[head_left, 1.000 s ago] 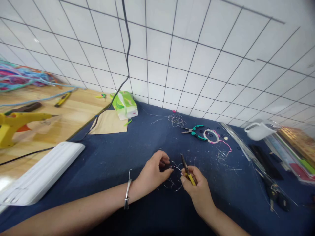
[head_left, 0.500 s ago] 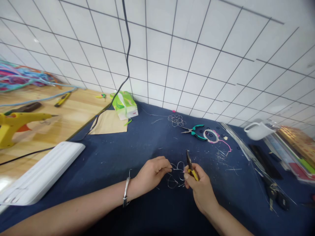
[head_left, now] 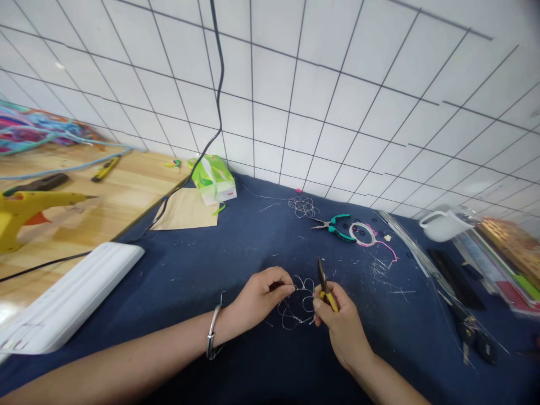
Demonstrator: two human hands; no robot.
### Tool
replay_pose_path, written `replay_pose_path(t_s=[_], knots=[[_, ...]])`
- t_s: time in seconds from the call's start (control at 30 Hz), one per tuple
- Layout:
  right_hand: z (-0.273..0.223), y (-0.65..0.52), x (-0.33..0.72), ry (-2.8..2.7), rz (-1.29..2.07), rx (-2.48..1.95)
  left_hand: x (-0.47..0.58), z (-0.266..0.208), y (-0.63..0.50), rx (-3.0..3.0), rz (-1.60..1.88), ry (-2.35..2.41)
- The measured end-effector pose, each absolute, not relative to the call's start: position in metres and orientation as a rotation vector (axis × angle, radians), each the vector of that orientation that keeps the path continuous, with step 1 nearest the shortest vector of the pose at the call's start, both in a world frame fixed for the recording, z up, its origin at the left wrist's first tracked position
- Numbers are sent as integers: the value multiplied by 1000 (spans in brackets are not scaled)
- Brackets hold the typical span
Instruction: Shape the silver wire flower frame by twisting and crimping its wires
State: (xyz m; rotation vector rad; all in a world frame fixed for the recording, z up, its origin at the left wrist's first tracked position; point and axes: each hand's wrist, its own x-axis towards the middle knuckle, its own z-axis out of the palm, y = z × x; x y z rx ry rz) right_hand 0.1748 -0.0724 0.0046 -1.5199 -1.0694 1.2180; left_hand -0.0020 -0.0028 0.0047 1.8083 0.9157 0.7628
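A piece of thin silvery wire bent into loops (head_left: 294,322) hangs between my two hands, above the dark blue cloth. My left hand (head_left: 268,292) pinches the wire at its left side between thumb and fingertips. In my right hand (head_left: 343,315) are pliers with yellow handles (head_left: 324,289), jaws pointing up and away from me. The right thumb and fingertips also touch the right edge of the looped wire. Whether the pliers' jaws are closed is too small to tell.
Beyond my hands lie a flower-shaped wire piece (head_left: 302,206), teal-handled pliers (head_left: 333,226) and a white ring (head_left: 361,234). Wire lengths (head_left: 405,244) and a white mug (head_left: 445,224) are at right. A white power strip-like box (head_left: 80,295) and yellow glue gun (head_left: 29,214) are left.
The looped wire has turned a little, its lower loops now spread wider toward the left. Both hands keep their grip, with the right hand shifted slightly left.
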Motion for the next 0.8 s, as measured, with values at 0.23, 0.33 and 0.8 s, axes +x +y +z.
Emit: replay_pose_path(t_s=[0.23,0.33,0.8], knots=[[10,-70,172,-1422,870,-1740,-2,6,-5,1960,721,953],[10,-69,171,-1533,689,-1740,-3,4,-6,2029,729,918],[15,-66,169,-1525,947,-1650,-2,4,-8,2085,790,735]])
